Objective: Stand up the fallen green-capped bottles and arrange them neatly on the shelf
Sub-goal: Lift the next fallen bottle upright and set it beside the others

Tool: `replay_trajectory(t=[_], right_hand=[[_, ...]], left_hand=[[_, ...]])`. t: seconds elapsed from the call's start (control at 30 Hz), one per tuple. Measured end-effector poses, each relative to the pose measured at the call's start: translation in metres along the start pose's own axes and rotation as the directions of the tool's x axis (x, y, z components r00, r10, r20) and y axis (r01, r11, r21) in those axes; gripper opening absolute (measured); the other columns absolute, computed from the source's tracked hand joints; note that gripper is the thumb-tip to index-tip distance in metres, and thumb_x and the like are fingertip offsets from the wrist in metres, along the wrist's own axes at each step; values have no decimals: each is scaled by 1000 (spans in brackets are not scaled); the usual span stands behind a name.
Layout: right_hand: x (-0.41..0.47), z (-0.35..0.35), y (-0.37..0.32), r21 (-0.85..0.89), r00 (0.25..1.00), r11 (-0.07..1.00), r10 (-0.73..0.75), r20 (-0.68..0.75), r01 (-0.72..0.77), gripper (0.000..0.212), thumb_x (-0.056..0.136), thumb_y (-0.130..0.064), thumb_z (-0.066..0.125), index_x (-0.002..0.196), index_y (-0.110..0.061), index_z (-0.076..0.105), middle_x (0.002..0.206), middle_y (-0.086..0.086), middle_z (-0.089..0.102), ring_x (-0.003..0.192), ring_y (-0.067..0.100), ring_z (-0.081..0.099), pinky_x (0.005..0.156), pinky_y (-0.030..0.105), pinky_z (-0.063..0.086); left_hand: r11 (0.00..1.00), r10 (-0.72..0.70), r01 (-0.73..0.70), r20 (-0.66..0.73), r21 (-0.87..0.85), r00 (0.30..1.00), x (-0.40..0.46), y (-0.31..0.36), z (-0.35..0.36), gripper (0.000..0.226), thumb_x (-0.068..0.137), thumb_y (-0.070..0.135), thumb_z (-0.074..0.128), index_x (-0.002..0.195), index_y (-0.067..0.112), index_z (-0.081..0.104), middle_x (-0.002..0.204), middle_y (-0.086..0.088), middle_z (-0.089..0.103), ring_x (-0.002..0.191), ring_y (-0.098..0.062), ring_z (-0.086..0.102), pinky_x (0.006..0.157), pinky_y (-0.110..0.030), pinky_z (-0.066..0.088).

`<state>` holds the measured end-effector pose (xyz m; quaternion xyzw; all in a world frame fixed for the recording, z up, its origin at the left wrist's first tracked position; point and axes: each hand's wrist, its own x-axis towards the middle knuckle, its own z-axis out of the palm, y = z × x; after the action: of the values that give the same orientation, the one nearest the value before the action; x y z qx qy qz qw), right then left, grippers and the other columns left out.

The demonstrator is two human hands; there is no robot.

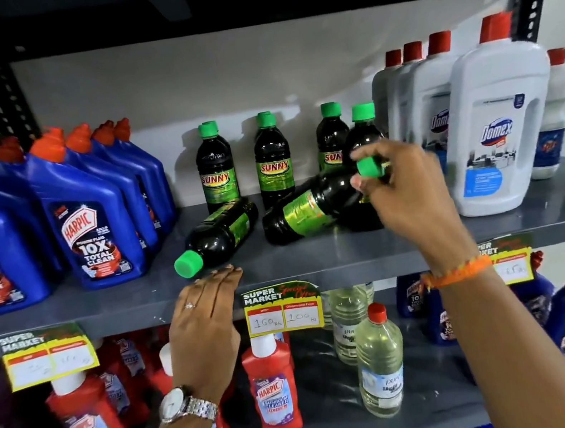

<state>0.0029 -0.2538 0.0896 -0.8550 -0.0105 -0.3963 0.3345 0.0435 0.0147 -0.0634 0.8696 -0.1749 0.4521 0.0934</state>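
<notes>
Dark green-capped bottles sit on the grey shelf. Several stand upright at the back: one, a second, a third and a fourth. One fallen bottle lies with its cap pointing at me. Another fallen bottle lies with its cap to the right, and my right hand is closed around its neck and cap. My left hand rests flat on the shelf's front edge, just below the first fallen bottle's cap, holding nothing.
Blue Harpic bottles crowd the shelf's left side. White Domex bottles fill the right. Price tags hang on the shelf edge. Red Harpic bottles and clear bottles stand on the lower shelf.
</notes>
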Motion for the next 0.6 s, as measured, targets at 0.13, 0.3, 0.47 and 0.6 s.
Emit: replay_trajectory(t=[0.13, 0.3, 0.47, 0.6], right_hand=[[43, 2, -30, -86, 985, 987, -125, 115, 135, 36, 90, -4, 66, 123, -18, 71, 126, 8, 70, 120, 28, 61, 94, 15, 35], [85, 23, -54, -178, 909, 940, -212, 359, 289, 47, 89, 5, 57, 130, -18, 66, 139, 11, 63, 133, 31, 53, 116, 37, 38], [95, 36, -56, -135, 866, 955, -172, 469, 263, 60, 92, 6, 51, 146, -20, 51, 150, 10, 51, 140, 30, 46, 118, 38, 36], [61, 34, -39, 178, 848, 984, -110, 518, 19, 86, 99, 1, 49, 160, -17, -9, 170, 11, 0, 155, 22, 9, 114, 24, 12]], left_hand=[[1000, 16, -15, -6, 12, 1000, -2, -1, 1, 66, 68, -12, 54, 131, 8, 62, 129, -8, 67, 119, -26, 61, 108, -41, 40], [1000, 31, -31, -22, -4, 999, -2, -3, 2, 64, 69, -12, 55, 129, 8, 62, 127, -8, 68, 117, -27, 63, 108, -39, 37], [999, 41, -42, -39, -29, 998, -1, -3, 0, 60, 74, -3, 42, 128, 9, 63, 126, -7, 68, 117, -25, 62, 109, -37, 34], [998, 47, -50, -62, -35, 997, -2, -4, 1, 57, 74, -5, 46, 127, 7, 64, 123, -8, 69, 114, -27, 65, 107, -37, 36]])
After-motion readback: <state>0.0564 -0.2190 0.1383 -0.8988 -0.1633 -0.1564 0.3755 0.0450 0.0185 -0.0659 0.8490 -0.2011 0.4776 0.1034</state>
